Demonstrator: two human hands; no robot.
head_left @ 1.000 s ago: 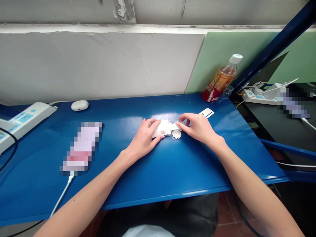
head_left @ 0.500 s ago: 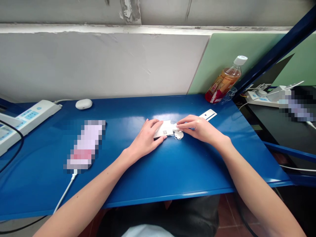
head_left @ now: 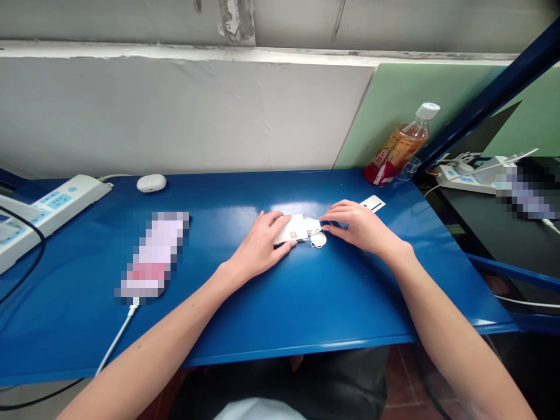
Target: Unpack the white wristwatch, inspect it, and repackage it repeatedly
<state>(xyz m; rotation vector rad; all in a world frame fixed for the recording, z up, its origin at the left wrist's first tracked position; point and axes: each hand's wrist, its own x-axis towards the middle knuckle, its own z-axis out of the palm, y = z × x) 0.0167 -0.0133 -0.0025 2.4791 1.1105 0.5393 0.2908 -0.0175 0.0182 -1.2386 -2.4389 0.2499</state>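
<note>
Left hand: the left hand (head_left: 262,242), at the centre of the frame, has its grip on a flat white packet (head_left: 293,228) — fingers over its far side, thumb along its near edge.
Right hand: the right hand (head_left: 359,224), just right of centre, keeps a narrow grip beside the right end of a small white piece (head_left: 312,226); I cannot tell whether the fingertips pinch it.
White packet: lying at mid-frame on the blue counter (head_left: 306,303), a small dark printed square on its face, partly covered by the left fingers.
Small pieces: the small white piece lies at the packet's right end; a round white piece (head_left: 318,240) is just below it in the frame, with clear plastic around them (its outline is hard to make out).
Card: a white card (head_left: 373,203) with a dark slot lies behind the right hand, right of centre.
Upper right: a bottle (head_left: 398,149) with a white cap and orange-red label leans over.
Left side: a rounded white case (head_left: 151,183) sits upper left, near a white power strip (head_left: 52,213); below it a phone (head_left: 153,256) — screen pixelated — has a white cable (head_left: 116,335) plugged in.
</note>
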